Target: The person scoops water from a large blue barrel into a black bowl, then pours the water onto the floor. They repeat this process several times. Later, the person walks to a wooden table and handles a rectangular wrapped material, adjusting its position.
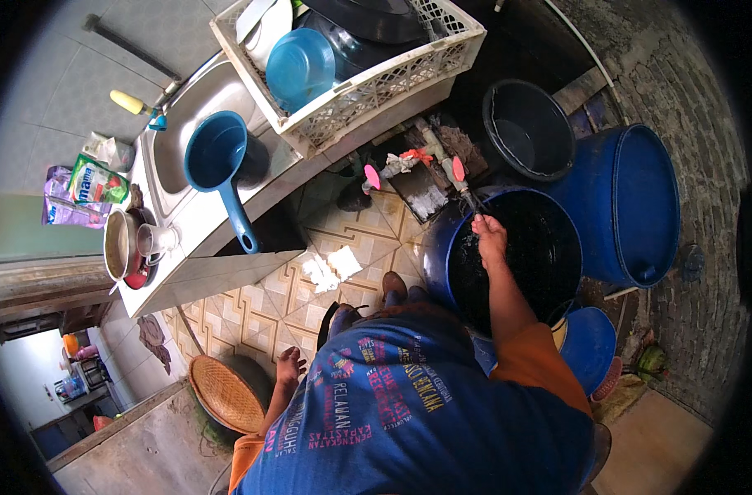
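My right hand [490,238] reaches over a large blue plastic drum [435,260] of dark water and touches the dark end of a water pipe [470,199] at its rim; whether the fingers grip it cannot be told. Pink-handled valves [458,168] sit on the piping just above. My left hand [290,365] hangs beside my body with its fingers apart and holds nothing. On the counter by the sink, a blue plastic dipper [232,204] rests on a dark container, its handle toward me.
A white plastic crate [376,93] of dishes stands beside the steel sink [165,154]. A black tub [527,130], another blue drum [645,204] and a blue basin [589,349] surround the water drum. A woven bamboo tray [224,396] leans at lower left; bowls [121,244] sit on the counter's end.
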Demonstrator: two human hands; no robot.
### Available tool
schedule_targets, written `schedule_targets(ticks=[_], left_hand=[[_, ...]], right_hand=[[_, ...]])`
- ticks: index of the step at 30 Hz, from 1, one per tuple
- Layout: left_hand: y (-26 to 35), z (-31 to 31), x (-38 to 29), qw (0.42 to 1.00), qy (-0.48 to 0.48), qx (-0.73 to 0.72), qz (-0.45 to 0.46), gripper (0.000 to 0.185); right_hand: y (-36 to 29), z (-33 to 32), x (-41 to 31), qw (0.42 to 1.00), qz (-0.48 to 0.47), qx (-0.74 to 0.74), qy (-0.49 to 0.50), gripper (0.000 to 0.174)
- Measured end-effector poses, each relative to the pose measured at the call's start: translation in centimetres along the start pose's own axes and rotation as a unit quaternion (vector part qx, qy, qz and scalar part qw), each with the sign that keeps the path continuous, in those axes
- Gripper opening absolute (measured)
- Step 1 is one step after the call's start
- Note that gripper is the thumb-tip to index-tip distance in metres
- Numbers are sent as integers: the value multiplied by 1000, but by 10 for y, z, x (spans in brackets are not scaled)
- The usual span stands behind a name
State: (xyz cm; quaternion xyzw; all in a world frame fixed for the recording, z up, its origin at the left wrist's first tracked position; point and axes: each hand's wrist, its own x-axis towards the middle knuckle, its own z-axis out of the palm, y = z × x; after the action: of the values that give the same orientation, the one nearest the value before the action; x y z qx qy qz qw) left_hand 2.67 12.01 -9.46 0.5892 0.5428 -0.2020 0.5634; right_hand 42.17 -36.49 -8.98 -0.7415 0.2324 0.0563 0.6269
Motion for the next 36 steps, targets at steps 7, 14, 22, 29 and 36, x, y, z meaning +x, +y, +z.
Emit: schedule_targets(ticks=[7,14,22,29,36], left_hand=[[-7,-7,7,999,3,-29,-16,54],[-6,-7,9,1000,7,-18,-15,53],[13,-1,-8,1000,23,-3,-12,55],[23,-1,-11,1000,29,-5,-11,53],[21,5,-10,999,27,-16,1,50]], right_hand=[[-1,2,3,1000,23,-3,-8,27],[1,-1,9,995,54,75,-26,32],[-7,-4,11,982,126,135,-38,40],[-21,-9,3,970,210,111,-55,36],[5,-2,-6,997,41,66,14,26]])
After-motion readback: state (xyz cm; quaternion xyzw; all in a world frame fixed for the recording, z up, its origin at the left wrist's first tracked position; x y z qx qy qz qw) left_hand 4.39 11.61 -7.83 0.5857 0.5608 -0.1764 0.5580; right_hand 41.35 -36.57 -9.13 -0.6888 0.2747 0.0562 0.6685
